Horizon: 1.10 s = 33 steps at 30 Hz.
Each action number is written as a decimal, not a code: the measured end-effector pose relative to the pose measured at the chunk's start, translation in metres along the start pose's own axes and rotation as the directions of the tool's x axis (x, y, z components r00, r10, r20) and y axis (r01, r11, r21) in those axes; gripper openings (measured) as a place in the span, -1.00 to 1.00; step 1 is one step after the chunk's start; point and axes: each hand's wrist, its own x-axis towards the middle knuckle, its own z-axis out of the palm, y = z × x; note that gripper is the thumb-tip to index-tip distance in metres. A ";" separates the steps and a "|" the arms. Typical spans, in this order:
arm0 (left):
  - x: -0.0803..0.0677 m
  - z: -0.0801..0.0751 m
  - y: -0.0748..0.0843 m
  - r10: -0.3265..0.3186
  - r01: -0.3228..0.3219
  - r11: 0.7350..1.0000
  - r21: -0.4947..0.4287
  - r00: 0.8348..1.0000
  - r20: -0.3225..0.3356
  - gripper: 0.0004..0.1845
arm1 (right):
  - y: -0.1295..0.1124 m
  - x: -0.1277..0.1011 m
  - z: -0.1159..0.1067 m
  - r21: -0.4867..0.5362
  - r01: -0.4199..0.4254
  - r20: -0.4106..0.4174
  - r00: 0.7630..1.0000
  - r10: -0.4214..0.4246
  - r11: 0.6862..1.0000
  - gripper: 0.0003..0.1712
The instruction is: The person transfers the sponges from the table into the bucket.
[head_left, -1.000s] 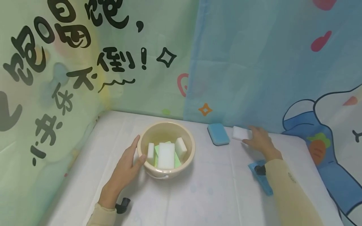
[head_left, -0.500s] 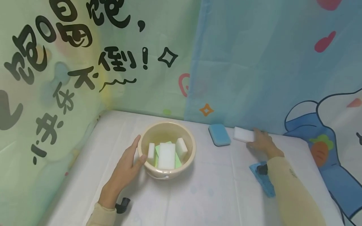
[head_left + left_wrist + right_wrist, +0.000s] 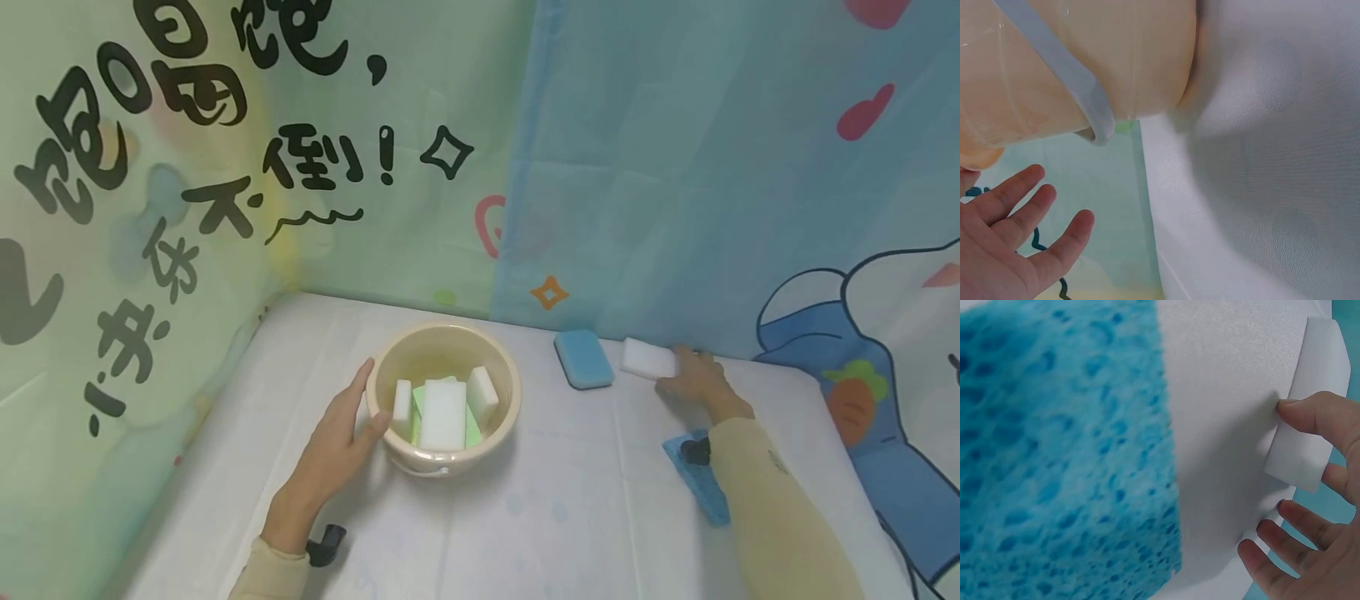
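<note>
A beige bowl (image 3: 504, 392) on the white table holds several white sponges (image 3: 442, 414) and a green one. My left hand (image 3: 354, 410) lies flat against the bowl's left side with the thumb at the rim. In the left wrist view its fingers (image 3: 1019, 234) are straight, beside the bowl wall (image 3: 1116, 56). At the back right, my right hand (image 3: 681, 372) pinches the right end of a white sponge (image 3: 645, 359). In the right wrist view the thumb (image 3: 1310, 415) presses that white sponge (image 3: 1319, 375) and the other fingers spread below it.
A blue sponge (image 3: 583, 357) lies just left of the white one. Another blue sponge (image 3: 708, 496) lies under my right forearm and fills the right wrist view (image 3: 1066, 456). Printed curtains wall the table at the back and left. The bowl has a grey handle (image 3: 1066, 78).
My right hand slid to the white sponge's right end and closed thumb and fingers on it; the sponge shifted slightly. The left hand and bowl have not moved.
</note>
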 end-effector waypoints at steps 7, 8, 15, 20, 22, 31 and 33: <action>-0.001 0.000 0.002 -0.008 0.008 1.000 0.006 1.000 -0.002 -0.23 | -0.003 -0.010 -0.002 0.027 -0.006 -0.015 1.000 0.007 1.000 -0.07; -0.001 0.000 0.002 -0.009 0.009 1.000 0.006 1.000 -0.003 -0.23 | -0.005 -0.012 -0.003 0.026 0.004 -0.019 1.000 -0.003 1.000 -0.07; -0.002 0.000 0.003 -0.011 0.011 1.000 0.006 1.000 -0.004 -0.23 | -0.016 -0.024 -0.009 0.039 0.075 -0.040 0.996 -0.073 0.996 -0.12; -0.002 0.001 0.003 -0.007 0.008 1.000 0.002 1.000 -0.004 -0.24 | -0.031 -0.034 -0.016 0.022 0.147 -0.065 0.987 -0.146 0.989 -0.11; -0.001 0.001 0.002 -0.006 0.006 1.000 0.002 1.000 -0.006 -0.24 | -0.041 -0.041 -0.020 0.027 0.166 -0.067 0.984 -0.164 0.986 -0.11; 0.000 0.002 0.000 0.009 -0.009 1.000 0.003 1.000 -0.006 -0.24 | -0.088 -0.067 -0.036 0.023 0.320 -0.081 0.945 -0.318 0.947 -0.15; 0.000 0.002 0.000 0.010 -0.010 1.000 0.000 1.000 -0.006 -0.23 | -0.098 -0.073 -0.040 0.004 0.347 -0.079 0.935 -0.346 0.938 -0.15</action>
